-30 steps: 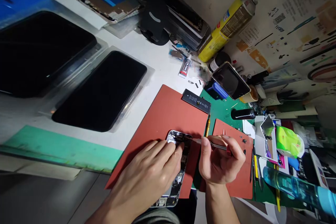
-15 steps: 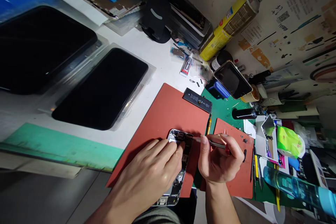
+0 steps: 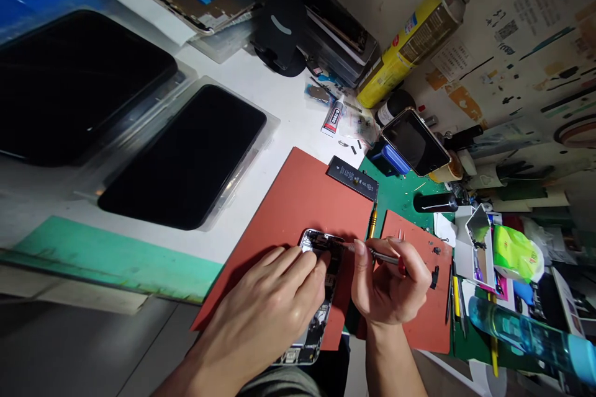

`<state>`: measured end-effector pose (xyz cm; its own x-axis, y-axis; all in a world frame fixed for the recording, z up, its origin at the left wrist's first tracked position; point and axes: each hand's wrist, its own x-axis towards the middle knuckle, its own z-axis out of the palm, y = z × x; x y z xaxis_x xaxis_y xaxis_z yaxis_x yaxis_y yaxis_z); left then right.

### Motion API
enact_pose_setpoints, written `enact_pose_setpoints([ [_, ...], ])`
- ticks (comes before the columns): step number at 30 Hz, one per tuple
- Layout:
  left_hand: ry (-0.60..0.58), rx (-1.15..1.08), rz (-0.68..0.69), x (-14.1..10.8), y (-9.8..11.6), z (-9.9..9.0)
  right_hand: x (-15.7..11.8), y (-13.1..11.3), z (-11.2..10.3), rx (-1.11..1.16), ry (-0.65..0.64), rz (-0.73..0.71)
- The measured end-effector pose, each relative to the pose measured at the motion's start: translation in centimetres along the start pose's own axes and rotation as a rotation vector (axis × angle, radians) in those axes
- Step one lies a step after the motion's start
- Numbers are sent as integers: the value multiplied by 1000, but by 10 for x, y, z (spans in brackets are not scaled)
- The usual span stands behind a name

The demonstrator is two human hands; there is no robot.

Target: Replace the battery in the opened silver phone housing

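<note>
An opened phone housing (image 3: 320, 317) with its inner parts bare lies on the red mat (image 3: 298, 198), near the mat's lower edge. My left hand (image 3: 279, 294) rests over the housing, fingers bent and pressed together on it near its upper end. A slim screwdriver (image 3: 382, 255) is pinched in my right hand (image 3: 393, 285), its tip pointing left at the top of the housing. A black battery (image 3: 352, 178) lies at the mat's upper right corner, with a gold screwdriver (image 3: 373, 221) just below it.
Large dark screens (image 3: 186, 155) in clear trays lie at left. A glue tube (image 3: 332, 118), a yellow spray can (image 3: 412, 43) and a propped phone (image 3: 416, 141) stand or lie beyond. On the right are a second red mat (image 3: 419, 322), small tools and a blue bottle (image 3: 531, 332).
The whole view has shifted very slightly, with things a little further right. Both hands keep nearly the same pose, and the screwdriver tip stays at the housing's upper end.
</note>
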<state>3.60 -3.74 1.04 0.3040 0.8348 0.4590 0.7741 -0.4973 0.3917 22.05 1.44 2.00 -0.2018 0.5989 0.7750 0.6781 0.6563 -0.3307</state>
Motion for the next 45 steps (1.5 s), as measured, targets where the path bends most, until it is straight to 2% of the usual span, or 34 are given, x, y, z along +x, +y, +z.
enact_pose_setpoints([
  [7,2,-16,3,-2,-1,3,7,0,-4,-18,-51,-154],
  [13,20,-20,2,-5,1,6,23,-7,-11,-190,-120,-197],
  [20,4,-15,24,-7,-1,8,34,-12,-15,-190,-289,-173],
  [24,35,-11,40,-7,-1,10,37,-14,-15,-220,-280,-205],
  [29,68,-20,21,-6,0,9,41,-18,-14,-176,-348,-182],
  [32,60,-25,24,-7,0,10,40,-19,-14,-189,-311,-213],
  [36,38,-33,15,-8,0,11,39,-18,-13,-187,-340,-191],
  [45,50,-14,29,-7,-1,10,38,-16,-13,-206,-320,-176],
])
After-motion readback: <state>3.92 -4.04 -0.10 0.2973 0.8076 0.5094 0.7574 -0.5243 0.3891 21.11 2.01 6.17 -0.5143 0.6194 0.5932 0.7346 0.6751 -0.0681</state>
